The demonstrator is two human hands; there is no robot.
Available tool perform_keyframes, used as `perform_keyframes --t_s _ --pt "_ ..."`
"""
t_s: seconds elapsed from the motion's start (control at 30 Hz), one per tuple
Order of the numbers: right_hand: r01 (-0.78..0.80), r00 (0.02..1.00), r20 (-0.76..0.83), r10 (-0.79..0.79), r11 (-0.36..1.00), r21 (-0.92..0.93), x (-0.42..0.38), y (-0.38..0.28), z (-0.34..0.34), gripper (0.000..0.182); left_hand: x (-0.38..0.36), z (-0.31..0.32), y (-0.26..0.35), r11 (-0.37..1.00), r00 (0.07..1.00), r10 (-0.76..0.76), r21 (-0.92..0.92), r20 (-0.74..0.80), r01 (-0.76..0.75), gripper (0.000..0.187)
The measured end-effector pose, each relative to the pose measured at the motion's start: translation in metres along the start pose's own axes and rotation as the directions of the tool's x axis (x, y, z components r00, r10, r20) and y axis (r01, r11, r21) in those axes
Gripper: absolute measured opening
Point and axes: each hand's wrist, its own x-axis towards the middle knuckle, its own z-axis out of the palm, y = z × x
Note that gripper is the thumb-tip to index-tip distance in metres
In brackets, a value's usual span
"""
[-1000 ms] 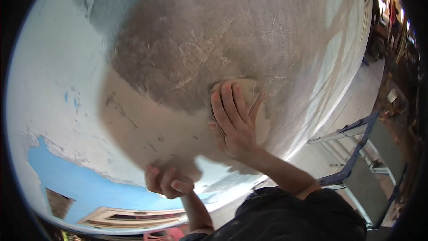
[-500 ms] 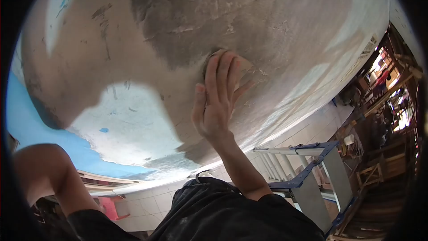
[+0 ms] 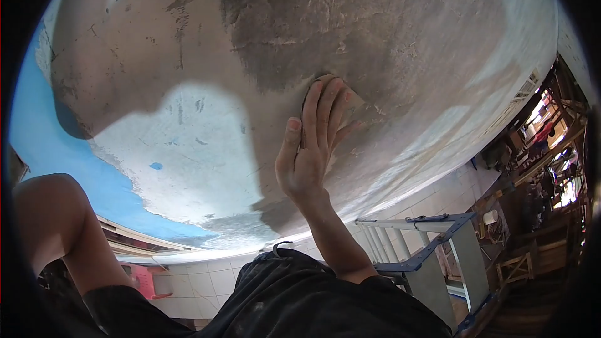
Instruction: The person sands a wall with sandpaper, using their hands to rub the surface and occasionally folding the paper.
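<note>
My right hand lies against a grey, patchy plastered wall, back toward me, fingers stretched upward and thumb apart on the left. Beneath the fingers it presses a thin beige sheet that looks like sandpaper, whose edge shows past the fingertips. Most of the sheet is hidden by the hand. A dark, rough patch with fine cracks spreads just above the fingertips. My left arm is bent at the left edge, and its hand is out of sight.
A blue-and-grey ladder stands at the lower right on a tiled floor. Below left is a pink plastic stool. Blue paint covers the wall's left part. Wooden beams and clutter fill the far right.
The view has shifted, so the wall's marks sit farther right. My right hand stays on nearly the same spot with the sheet, its thumb slightly more spread. The left elbow appears lower.
</note>
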Motion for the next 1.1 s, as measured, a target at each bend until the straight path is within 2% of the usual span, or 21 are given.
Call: perform_keyframes --t_s 0.1,0.2,0.3,0.4,0.5,0.6,0.7,0.8,0.9,1.0,1.1 --pt "0.05 0.999 0.023 -0.049 0.998 -0.044 -0.006 0.001 0.005 0.054 0.002 0.001 0.0 1.0 1.0 -0.008 0.0 0.014 0.008 0.047" --pt "0.077 0.996 -0.034 -0.079 0.996 -0.036 -0.006 0.005 0.013 0.054 0.003 0.0 0.004 1.0 1.0 -0.009 -0.001 0.02 0.009 0.047" --pt "0.117 0.993 -0.007 -0.118 0.992 -0.048 0.02 -0.014 0.002 0.054 0.004 0.003 -0.001 1.0 0.999 -0.024 0.004 0.024 0.024 0.047" --pt "0.171 0.984 -0.036 -0.175 0.98 -0.102 0.017 -0.01 0.011 0.053 0.003 0.004 -0.003 1.0 0.999 -0.028 0.005 0.03 0.028 0.046" --pt "0.152 0.986 -0.032 -0.161 0.969 -0.194 -0.006 0.01 0.019 0.054 0.002 0.004 -0.001 0.999 0.999 -0.031 0.016 0.032 0.03 0.046" --pt "0.057 0.985 -0.159 -0.067 0.996 -0.065 0.03 0.018 0.007 0.055 -0.001 0.003 -0.004 0.999 0.998 -0.053 0.012 0.036 0.053 0.046" --pt "0.065 0.979 -0.191 -0.073 0.997 -0.051 0.047 0.016 0.006 0.055 -0.003 0.001 -0.005 0.998 0.998 -0.055 0.008 0.036 0.054 0.046" --pt "0.19 0.971 -0.13 -0.2 0.979 -0.079 0.013 -0.006 0.025 0.055 -0.007 0.0 -0.005 0.999 0.999 -0.044 -0.003 0.026 0.044 0.046" --pt "0.21 0.973 -0.04 -0.228 0.941 -0.265 0.008 0.013 0.017 0.055 -0.008 0.0 -0.006 0.999 0.999 -0.044 -0.002 0.023 0.044 0.045" --pt "-0.005 0.993 -0.121 -0.006 0.996 -0.086 0.026 0.021 0.001 0.054 -0.008 -0.004 -0.009 0.999 0.998 -0.052 0.002 0.024 0.052 0.045" --pt "0.059 0.984 -0.17 -0.055 0.998 0.017 0.024 0.013 0.012 0.054 -0.008 -0.005 -0.008 0.999 0.998 -0.054 -0.004 0.02 0.054 0.045"
